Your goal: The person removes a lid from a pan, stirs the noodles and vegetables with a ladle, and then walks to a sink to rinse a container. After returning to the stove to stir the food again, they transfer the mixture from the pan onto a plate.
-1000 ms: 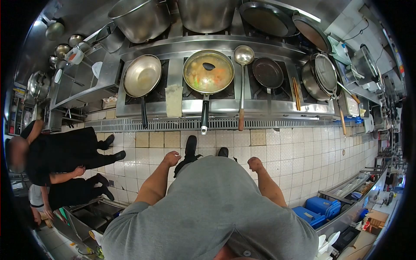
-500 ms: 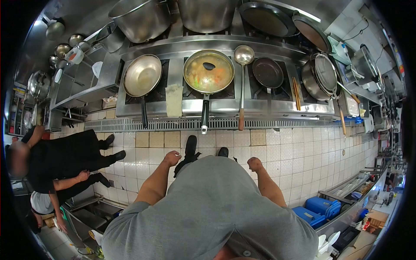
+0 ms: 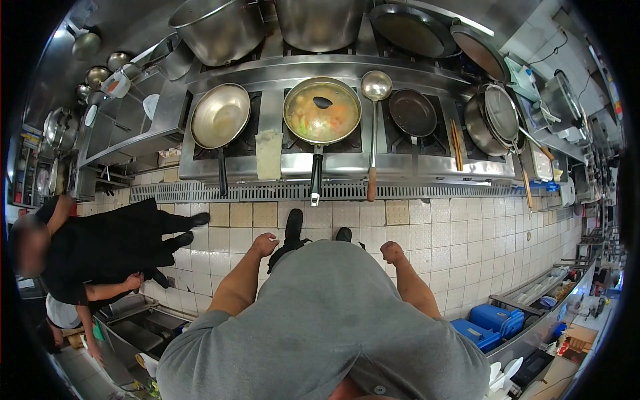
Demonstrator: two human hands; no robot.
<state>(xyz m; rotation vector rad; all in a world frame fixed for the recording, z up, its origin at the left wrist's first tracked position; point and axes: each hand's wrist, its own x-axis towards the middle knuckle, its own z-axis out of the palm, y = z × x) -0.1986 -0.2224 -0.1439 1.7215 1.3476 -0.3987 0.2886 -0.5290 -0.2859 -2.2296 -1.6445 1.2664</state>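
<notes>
Both my hands hang low beside my body, away from the stove. My left hand has its fingers curled, and whether it holds anything is too small to make out. My right hand is curled closed too, its inside hidden. Beyond them on the stove sits a pan of glass-covered food with orange and green bits and a black knob, its handle pointing toward me. An empty steel pan lies to its left, a long ladle and a small dark pan to its right. A folded cloth rests on the stove edge.
Large pots stand on the back shelf. Chopsticks and stacked strainers are at the stove's right. A person in black stands at the left, another person behind. Blue bins stand at the lower right.
The person in black at the left has shifted right, one foot farther forward. My hands and the pans hold nearly the same places.
</notes>
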